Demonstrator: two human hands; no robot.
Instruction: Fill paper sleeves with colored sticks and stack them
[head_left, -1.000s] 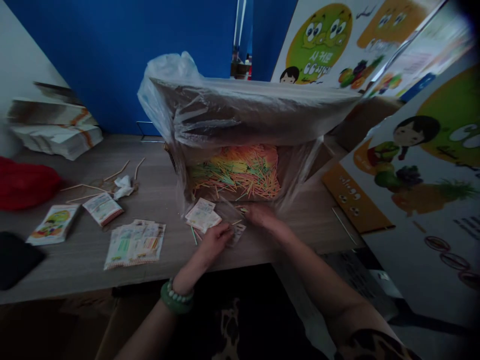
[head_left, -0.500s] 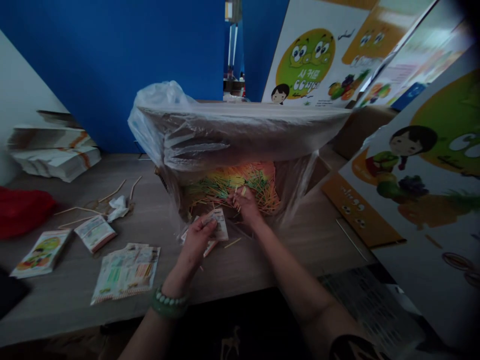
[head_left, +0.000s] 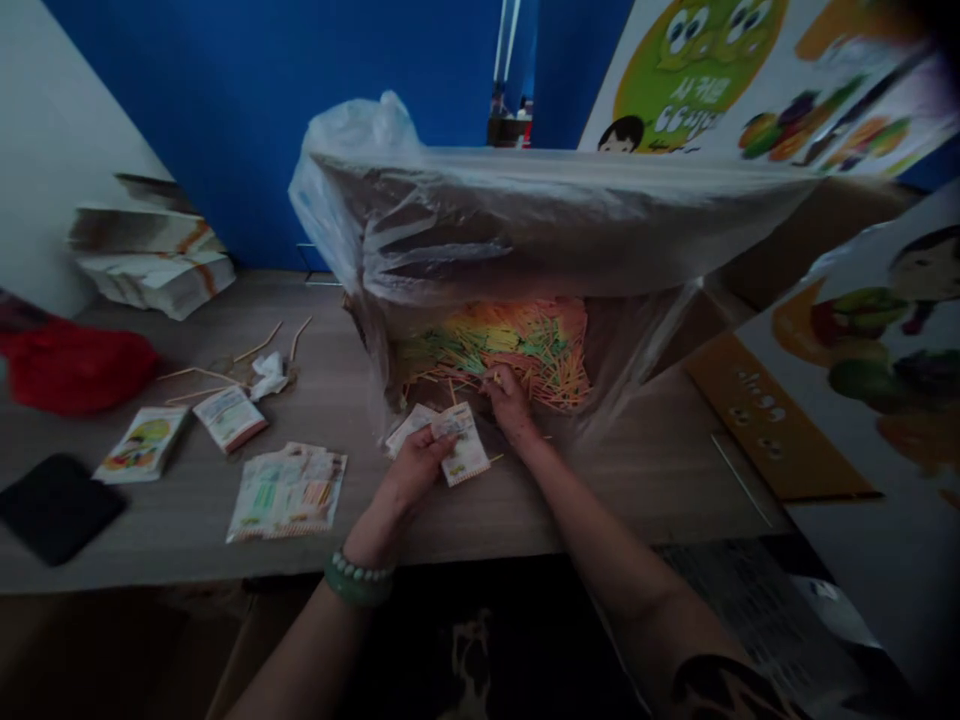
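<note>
A small white printed packet (head_left: 463, 446) is in my left hand (head_left: 417, 468), its thumb pressed on the packet's face. Another pale packet (head_left: 411, 425) shows behind those fingers; whether it is also held I cannot tell. My right hand (head_left: 512, 407) is closed at the front of a carton lined with clear plastic (head_left: 480, 225). Short yellowish stick ends show at its fingertips. Inside the carton lies a loose heap of thin coloured sticks (head_left: 517, 345), green, yellow, orange and pink. The right fingers are partly hidden by the hand itself.
Filled packets (head_left: 289, 495) lie in an overlapping pile at left, near two packet stacks (head_left: 229, 418) (head_left: 142, 445) and a black flat object (head_left: 60, 508). Behind are a red bag (head_left: 82, 365), crumpled tissue (head_left: 268, 376) and stacked cartons (head_left: 154, 265). A large printed box (head_left: 780, 420) stands right.
The camera view has shifted, moving the scene rightward and up. My right hand has drawn back from the stick heap toward the packet, which my left hand now holds turned at a different angle.
</note>
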